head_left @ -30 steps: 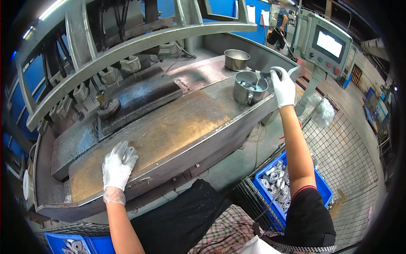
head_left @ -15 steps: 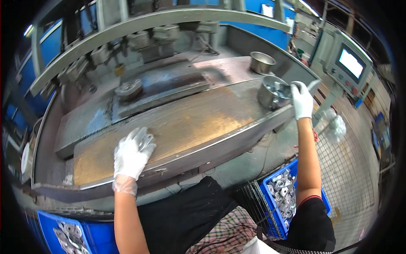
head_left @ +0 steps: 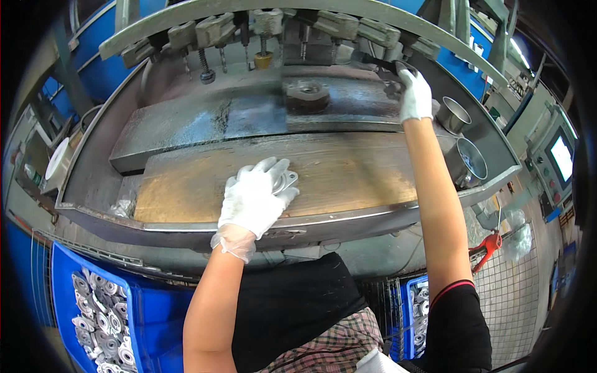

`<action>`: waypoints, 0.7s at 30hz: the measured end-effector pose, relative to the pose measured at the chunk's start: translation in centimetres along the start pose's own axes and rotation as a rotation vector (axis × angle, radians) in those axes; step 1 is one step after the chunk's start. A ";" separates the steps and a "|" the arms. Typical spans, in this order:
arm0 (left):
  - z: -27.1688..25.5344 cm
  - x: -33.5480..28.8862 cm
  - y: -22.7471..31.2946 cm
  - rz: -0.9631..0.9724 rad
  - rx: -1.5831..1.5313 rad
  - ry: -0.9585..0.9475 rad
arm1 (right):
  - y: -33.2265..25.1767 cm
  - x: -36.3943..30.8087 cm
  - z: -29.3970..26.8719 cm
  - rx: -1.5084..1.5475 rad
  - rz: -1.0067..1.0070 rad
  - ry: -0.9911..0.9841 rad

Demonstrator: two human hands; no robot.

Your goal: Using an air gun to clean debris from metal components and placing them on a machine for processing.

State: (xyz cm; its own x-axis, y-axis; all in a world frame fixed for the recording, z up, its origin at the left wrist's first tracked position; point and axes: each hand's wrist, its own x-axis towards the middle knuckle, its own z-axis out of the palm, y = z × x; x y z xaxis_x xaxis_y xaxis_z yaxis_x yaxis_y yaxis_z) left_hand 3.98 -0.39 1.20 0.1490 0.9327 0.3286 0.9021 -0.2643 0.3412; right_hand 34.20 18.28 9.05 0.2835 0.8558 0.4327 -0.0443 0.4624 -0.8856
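My left hand (head_left: pixel 254 196), in a white glove, rests over the wooden board (head_left: pixel 354 177). Its fingers are closed on a small silvery metal casting (head_left: pixel 285 182) with a rounded end; the rest of the part is under the glove. Further off to the right, my gloved right hand (head_left: pixel 416 96) is raised over the far side of the bench. A dark, elongated tool (head_left: pixel 372 60) sticks out leftward from its closed fingers, too blurred to tell its kind. Left of that hand, a round dark fixture (head_left: pixel 307 97) sits on the stepped metal block.
A row of spindles (head_left: pixel 263 56) hangs from a beam across the back. Two steel pots (head_left: pixel 454 115) stand at the right end. Blue bins (head_left: pixel 127 298) with similar castings flank me below. A control panel (head_left: pixel 555 158) and red-handled tool (head_left: pixel 487 250) are at right.
My right hand has left the steel pot's rim, moving left and away from me, and now grips a dark tool. The view has turned right; the left hand keeps the metal casting on the board.
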 end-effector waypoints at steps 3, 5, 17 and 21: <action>-0.1 0.0 -0.1 0.000 0.000 -0.006 | 1.0 0.8 2.0 0.051 0.095 -0.003; 0.0 0.2 -0.1 0.000 0.000 -0.014 | 1.0 0.4 1.7 0.062 0.054 -0.043; 0.7 0.6 -0.4 0.042 0.001 0.019 | 4.8 -1.6 4.4 -0.044 -0.129 -0.046; 0.9 0.4 -1.0 0.026 0.005 0.014 | 3.3 -5.5 7.9 0.082 0.136 -0.013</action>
State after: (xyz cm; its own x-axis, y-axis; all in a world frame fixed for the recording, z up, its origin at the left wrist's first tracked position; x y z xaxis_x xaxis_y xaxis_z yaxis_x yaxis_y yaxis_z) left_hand 3.49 0.46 0.16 0.1670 0.9220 0.3494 0.8998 -0.2874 0.3283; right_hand 24.89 16.92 5.04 0.2573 0.9146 0.3120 -0.1593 0.3586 -0.9198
